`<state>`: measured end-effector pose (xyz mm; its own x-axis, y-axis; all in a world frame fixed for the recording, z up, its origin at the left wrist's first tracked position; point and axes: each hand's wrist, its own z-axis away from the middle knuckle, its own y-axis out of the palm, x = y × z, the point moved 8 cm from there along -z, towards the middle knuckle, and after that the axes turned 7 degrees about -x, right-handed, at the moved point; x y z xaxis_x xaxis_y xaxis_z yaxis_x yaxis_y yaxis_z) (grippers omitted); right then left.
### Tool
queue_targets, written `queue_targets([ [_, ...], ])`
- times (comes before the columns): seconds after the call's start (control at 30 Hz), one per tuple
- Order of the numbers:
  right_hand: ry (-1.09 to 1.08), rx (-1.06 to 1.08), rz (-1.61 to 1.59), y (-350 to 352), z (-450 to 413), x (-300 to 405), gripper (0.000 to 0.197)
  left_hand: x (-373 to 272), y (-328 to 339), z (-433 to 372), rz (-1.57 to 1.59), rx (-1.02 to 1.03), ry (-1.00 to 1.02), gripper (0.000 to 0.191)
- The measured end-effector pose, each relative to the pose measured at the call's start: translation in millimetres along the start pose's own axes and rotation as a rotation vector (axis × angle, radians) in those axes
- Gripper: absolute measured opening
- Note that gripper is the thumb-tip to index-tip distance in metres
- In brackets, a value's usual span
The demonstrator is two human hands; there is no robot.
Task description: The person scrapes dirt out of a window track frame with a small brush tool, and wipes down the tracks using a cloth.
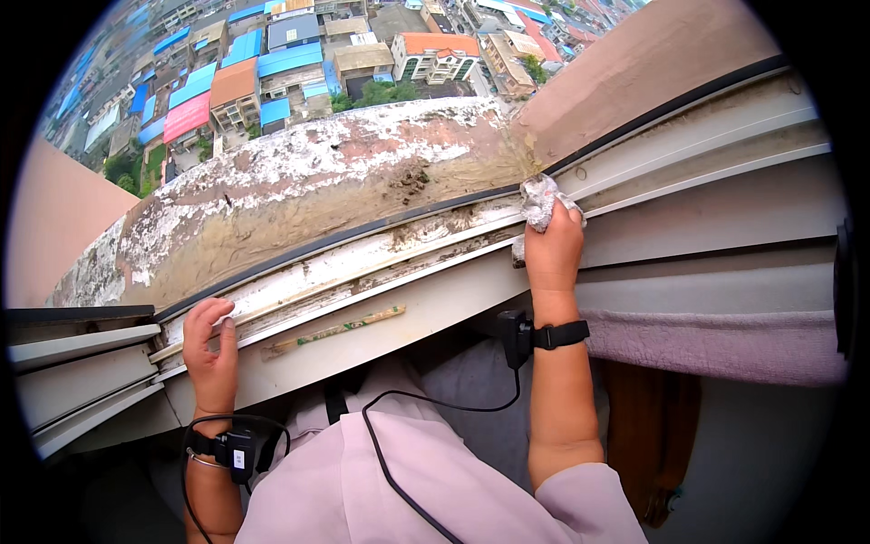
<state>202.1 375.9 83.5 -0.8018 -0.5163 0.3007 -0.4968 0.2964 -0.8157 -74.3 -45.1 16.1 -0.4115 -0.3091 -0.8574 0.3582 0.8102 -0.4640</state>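
Note:
My right hand (556, 248) grips a crumpled, soiled white cloth (540, 202) at the right corner of the dirty white window track (340, 262). Part of the cloth hangs below the hand over the frame's inner edge. My left hand (212, 336) rests at the left end of the track, fingers apart, with nothing visible in it. Dark dirt lies along the track's grooves. On the inner sill (414, 302), between my hands, lies a thin brush or stick (351, 324) with green markings, its left end pale and frayed.
Beyond the black frame seal is a weathered outer ledge (306, 170) with peeling white paint and a clump of dirt (410, 180). Far below are buildings with coloured roofs. Black cables (384, 469) run from my wrist devices across my shirt. A purple towel (714, 343) hangs at right.

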Motion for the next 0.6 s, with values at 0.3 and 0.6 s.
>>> queue_targets([
  [0.3,0.047,0.665,0.328,89,-34,-17,0.029,-11,5,-6,-0.262,-0.01,0.236,0.016],
  [0.6,-0.225,0.681,0.048,90,57,126,0.017,-23,6,-6,-0.165,0.016,0.26,0.019],
])
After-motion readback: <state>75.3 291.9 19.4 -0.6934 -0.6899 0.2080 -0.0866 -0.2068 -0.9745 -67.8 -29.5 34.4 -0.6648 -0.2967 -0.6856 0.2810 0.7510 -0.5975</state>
